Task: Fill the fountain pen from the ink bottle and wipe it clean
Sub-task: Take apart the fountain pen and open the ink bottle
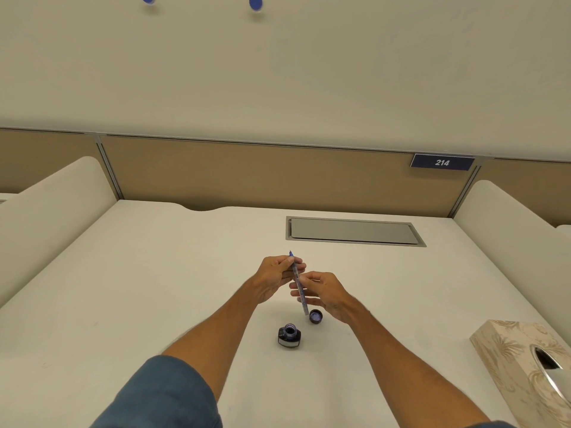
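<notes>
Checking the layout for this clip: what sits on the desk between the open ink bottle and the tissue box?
In the head view, only bare desk lies between ink bottle and tissue box; the bottle cap sits farther back.

Both hands, left hand (273,274) and right hand (324,293), hold the fountain pen (298,282) above the open ink bottle (289,335)

Most of the white desk (139,288) lies bare, wide open across the left of the frame and toward the far edge. At lower centre the open ink bottle (289,336) and its cap (315,316) stand close together beneath the hands. A tissue box (522,366) blocks the lower right, and padded side dividers (55,205) wall both flanks.
</notes>
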A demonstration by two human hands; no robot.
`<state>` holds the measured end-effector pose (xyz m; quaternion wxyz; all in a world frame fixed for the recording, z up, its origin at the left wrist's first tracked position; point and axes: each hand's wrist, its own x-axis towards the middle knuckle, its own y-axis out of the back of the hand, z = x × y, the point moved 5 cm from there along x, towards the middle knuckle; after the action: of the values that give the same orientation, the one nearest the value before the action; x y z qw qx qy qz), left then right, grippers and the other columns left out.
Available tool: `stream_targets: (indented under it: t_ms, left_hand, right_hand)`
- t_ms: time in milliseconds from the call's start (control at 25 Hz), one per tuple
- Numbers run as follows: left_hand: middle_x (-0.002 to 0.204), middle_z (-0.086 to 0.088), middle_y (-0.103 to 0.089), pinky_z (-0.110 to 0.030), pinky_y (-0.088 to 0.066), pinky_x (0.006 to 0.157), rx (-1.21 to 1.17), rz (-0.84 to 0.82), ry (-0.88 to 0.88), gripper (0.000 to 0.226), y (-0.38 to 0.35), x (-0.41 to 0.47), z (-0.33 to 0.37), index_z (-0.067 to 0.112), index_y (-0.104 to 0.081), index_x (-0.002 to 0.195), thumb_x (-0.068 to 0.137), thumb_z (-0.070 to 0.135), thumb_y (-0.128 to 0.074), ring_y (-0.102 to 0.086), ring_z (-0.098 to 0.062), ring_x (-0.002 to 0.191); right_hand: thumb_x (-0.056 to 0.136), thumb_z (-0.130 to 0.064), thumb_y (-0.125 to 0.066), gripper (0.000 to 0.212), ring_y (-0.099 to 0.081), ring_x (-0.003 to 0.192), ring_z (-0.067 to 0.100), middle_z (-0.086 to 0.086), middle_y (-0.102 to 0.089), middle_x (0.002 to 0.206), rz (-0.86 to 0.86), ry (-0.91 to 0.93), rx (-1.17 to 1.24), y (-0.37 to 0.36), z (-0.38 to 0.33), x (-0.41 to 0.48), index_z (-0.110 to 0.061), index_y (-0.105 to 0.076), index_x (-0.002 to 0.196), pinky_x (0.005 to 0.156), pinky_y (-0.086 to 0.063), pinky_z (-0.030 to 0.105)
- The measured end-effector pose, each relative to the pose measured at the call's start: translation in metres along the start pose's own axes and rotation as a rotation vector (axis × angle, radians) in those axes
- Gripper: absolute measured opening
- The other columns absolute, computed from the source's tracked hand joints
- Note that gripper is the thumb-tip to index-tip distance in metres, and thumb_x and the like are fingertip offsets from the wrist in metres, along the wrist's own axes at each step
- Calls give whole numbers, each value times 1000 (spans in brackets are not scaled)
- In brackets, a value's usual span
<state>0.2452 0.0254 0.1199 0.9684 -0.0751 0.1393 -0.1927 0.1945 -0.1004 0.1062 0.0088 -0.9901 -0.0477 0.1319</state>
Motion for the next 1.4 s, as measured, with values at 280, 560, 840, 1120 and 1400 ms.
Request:
stream_targets:
  t_ms: [280, 560, 840, 1120, 1400]
  left_hand:
    - [114, -19, -65, -30, -52, 91, -39, 22, -2, 31, 3, 2, 1, -5, -60, 113, 103, 11, -36, -65, -28, 103]
    - [117, -25, -64, -35, -49, 96, -105, 153, -46, 29, 7, 9, -4, -9, -60, 113, 101, 8, -39, -64, -30, 104]
    - [108, -25, -65, -36, -50, 97, -102, 118, -10, 26, -7, 6, -26, -8, -61, 108, 100, 8, -42, -64, -32, 104]
    - [105, -22, -65, -21, -55, 80, -82, 91, 15, 29, -10, 0, -40, -12, -60, 112, 100, 8, -42, -64, -29, 100]
    - [105, -23, -66, -20, -56, 78, -77, 98, 34, 28, -5, -1, -43, -11, -60, 111, 100, 8, -43, -65, -29, 97]
  right_hand:
    - [79, -8, -76, 18, -70, 76, 23, 12, -72, 85, 65, 6, -59, 8, 3, -5, -4, -66, 93, 71, -57, 32]
    - [77, 0, -73, 19, -69, 74, 18, 9, -72, 85, 100, -57, -297, 27, 14, -16, -3, -68, 95, 64, -57, 24]
    - [64, -3, -74, 21, -65, 72, 21, 7, -68, 75, 493, -137, -617, 75, 53, -38, -19, -64, 74, 71, -55, 32]
    - [64, -2, -74, 27, -64, 85, 29, 14, -64, 99, 567, -245, -707, 81, 83, -55, -19, -56, 76, 69, -47, 27]
    - [68, -1, -74, 28, -55, 78, 26, 6, -53, 93, 543, -246, -765, 75, 80, -59, -14, -52, 81, 70, -45, 31]
